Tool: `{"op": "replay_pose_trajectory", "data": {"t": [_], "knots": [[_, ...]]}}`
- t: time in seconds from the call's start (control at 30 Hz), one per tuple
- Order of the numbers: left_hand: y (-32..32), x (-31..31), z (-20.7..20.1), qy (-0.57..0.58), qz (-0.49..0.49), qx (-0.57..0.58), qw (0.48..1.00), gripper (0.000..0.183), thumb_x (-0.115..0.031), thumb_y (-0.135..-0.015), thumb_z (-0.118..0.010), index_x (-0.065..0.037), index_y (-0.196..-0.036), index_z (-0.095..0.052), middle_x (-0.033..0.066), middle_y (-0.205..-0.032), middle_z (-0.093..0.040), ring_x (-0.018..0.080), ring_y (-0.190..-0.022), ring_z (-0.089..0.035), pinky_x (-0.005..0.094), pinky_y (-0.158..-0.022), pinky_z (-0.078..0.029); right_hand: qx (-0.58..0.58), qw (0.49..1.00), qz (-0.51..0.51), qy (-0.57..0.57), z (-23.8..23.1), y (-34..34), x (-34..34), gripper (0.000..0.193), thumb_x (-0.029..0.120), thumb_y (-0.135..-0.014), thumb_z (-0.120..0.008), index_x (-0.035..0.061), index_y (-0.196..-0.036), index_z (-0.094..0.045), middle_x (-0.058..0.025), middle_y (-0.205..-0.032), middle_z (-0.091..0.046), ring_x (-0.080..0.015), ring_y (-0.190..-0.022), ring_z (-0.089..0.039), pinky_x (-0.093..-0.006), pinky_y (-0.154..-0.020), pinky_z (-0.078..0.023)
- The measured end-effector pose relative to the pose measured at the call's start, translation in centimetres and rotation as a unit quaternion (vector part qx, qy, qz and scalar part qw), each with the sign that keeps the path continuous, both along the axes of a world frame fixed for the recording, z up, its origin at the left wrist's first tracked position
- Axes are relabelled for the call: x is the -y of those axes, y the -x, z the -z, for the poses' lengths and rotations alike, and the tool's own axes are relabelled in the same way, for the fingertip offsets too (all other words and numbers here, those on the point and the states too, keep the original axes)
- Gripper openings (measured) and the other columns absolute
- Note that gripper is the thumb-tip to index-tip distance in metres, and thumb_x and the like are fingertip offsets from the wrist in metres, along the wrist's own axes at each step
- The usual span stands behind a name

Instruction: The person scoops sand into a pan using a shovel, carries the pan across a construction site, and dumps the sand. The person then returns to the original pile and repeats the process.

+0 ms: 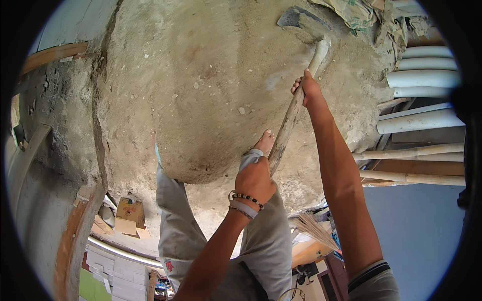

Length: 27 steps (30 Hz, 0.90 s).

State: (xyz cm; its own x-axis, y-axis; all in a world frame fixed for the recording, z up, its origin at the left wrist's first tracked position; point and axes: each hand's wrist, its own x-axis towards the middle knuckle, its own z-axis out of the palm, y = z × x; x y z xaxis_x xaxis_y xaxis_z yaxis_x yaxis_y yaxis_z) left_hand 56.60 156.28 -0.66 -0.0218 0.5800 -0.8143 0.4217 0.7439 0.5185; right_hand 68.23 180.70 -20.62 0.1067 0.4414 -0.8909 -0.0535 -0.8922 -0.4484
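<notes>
A hoe with a long wooden handle (288,123) slants from near my legs up to the far right. Its wide grey blade (291,18) lies against the sandy ground (201,65), partly coated with sand or cement. My right hand (309,91) is wrapped round the handle a little below the head. Nearer my body, my left hand (254,179), with beads and bands at the wrist, closes round the handle's lower end. My bare foot (265,141) stands just left of the handle. A low heap of sand (206,160) lies between my legs.
White pipes (424,79) and bamboo poles (411,177) are stacked along the right. Crumpled paper sacks (351,12) lie beyond the blade. On the left run a wall and a wooden board (73,241). An open cardboard box (129,213) and a stick broom (314,230) sit behind me.
</notes>
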Motion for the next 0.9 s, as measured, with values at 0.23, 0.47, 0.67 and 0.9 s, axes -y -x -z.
{"op": "replay_pose_trajectory", "data": {"t": [0.23,0.47,0.67,0.9], "knots": [[5.7,14.2,-4.1,0.094,0.058,0.027,0.994,0.028,-0.01,-0.067,-0.063,0.003,-0.088,-0.05,0.0265,-0.075,-0.061,0.0442,-0.076,-0.061,0.05,-0.068,-0.05,-0.006,0.998,-0.016,0.064,1.7,2.0,13.5,0.016,0.017,-0.09,-0.051,0.003,-0.083,-0.048,-0.0056,-0.065,-0.046,-0.0174,-0.049,-0.046,-0.0318,-0.044,-0.044],[13.1,22.3,-12.7,0.189,0.062,0.076,0.977,0.038,-0.018,-0.067,-0.063,0.004,-0.095,-0.054,0.0264,-0.077,-0.061,0.0457,-0.078,-0.06,0.0491,-0.07,-0.049,0.136,0.966,-0.141,0.167,-0.5,7.8,31.2,0.026,0.014,-0.08,-0.054,-0.0035,-0.061,-0.051,-0.0142,-0.055,-0.052,-0.0265,-0.045,-0.054,-0.0402,-0.041,-0.041],[17.3,25.5,-17.9,0.227,0.139,-0.009,0.964,0.038,-0.026,-0.069,-0.067,-0.004,-0.098,-0.055,0.0204,-0.077,-0.064,0.0398,-0.077,-0.063,0.0468,-0.07,-0.051,0.063,0.978,0.031,0.198,-5.5,10.6,36.1,0.018,0.01,-0.083,-0.053,-0.0002,-0.068,-0.049,-0.0094,-0.054,-0.047,-0.0205,-0.042,-0.047,-0.0355,-0.039,-0.042],[20.6,38.0,-28.9,0.226,0.124,-0.125,0.958,0.029,-0.023,-0.073,-0.065,-0.016,-0.101,-0.063,0.0113,-0.072,-0.065,0.0332,-0.064,-0.063,0.0438,-0.058,-0.052,-0.02,0.967,0.13,0.22,-19.1,14.8,48.1,0.016,0.008,-0.083,-0.055,0.0071,-0.088,-0.04,-0.0046,-0.069,-0.045,-0.0144,-0.048,-0.046,-0.0331,-0.043,-0.045]]}}
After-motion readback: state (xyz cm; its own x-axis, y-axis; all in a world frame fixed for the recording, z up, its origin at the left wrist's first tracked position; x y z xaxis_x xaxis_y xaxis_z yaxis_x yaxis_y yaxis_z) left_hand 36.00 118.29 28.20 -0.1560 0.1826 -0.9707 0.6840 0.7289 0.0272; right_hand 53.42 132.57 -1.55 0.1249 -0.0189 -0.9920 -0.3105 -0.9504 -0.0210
